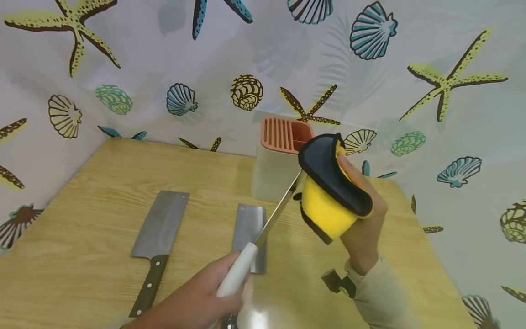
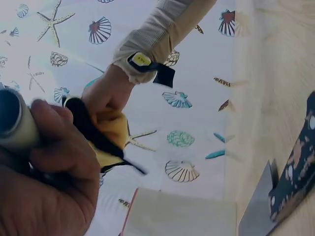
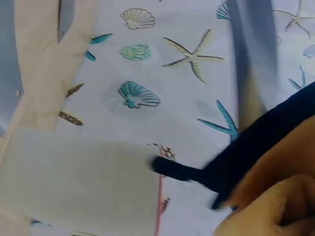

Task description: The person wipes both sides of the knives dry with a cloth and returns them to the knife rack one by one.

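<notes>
My left hand [image 1: 205, 288] grips the white handle [image 1: 238, 272] of a knife, with its blade [image 1: 279, 212] slanting up and to the right. In the head view the blade's far end runs to the edge of a padded yellow cloth piece with black trim [image 1: 326, 210]. My right hand [image 1: 365, 219] holds this piece from its right side, fingers partly hidden behind it. In the left wrist view, my left fingers [image 2: 54, 162] curl round the handle and the yellow piece [image 2: 106, 157] is in my right hand behind. The right wrist view shows the blade [image 3: 256, 39] beside the black trim.
A cleaver [image 1: 160, 224] with a dark handle lies on the wooden table [image 1: 205, 173] at left. Another cleaver [image 1: 246, 224] lies partly under my left hand. A pale knife block [image 1: 271, 173] with a slotted coral top stands at the back, before a shell-patterned cloth [image 1: 213, 59].
</notes>
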A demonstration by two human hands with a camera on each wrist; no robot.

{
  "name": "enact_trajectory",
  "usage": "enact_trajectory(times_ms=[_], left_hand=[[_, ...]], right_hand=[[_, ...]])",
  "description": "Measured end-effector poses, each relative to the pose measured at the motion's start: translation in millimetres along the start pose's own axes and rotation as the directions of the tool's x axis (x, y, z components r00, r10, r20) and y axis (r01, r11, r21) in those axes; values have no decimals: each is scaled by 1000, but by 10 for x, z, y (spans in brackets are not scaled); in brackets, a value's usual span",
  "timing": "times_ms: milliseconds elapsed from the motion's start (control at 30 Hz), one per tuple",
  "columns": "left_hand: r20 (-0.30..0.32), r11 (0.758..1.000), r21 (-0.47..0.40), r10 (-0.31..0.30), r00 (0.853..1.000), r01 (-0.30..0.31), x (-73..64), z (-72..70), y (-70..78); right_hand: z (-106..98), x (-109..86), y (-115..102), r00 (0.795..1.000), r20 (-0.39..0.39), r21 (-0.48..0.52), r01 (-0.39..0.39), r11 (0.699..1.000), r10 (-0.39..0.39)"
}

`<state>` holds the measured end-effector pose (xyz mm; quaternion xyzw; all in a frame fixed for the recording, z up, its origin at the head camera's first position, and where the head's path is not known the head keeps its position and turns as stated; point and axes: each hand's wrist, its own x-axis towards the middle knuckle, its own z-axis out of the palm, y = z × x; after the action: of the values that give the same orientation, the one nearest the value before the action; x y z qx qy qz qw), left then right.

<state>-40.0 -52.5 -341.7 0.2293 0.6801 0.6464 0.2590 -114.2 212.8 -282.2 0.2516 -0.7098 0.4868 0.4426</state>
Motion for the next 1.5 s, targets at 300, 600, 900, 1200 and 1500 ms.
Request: enact_trajectory(times_ms=[300,600,900,1200,1500], left_hand=[[-401,922,227,-204,893,313,-109,-245,-91],[-521,747,498,-147,841,440,0,-496,-521],[-517,744,448,-238,822,497,27,-443,-704],[-500,656,528,-273,822,539,85,-377,-797],[-484,561,657,-198,852,504,98,-323,-821]], right_hand=[[-187,27,-133,990,-139,135,50,990,-31],[-263,16,-222,989,-144,183,-3,983,30],[-281,-32,-223,987,-152,188,-26,982,55],[-281,-82,-222,986,-148,245,-39,969,77],[-297,-122,-205,990,-106,240,-68,968,96]])
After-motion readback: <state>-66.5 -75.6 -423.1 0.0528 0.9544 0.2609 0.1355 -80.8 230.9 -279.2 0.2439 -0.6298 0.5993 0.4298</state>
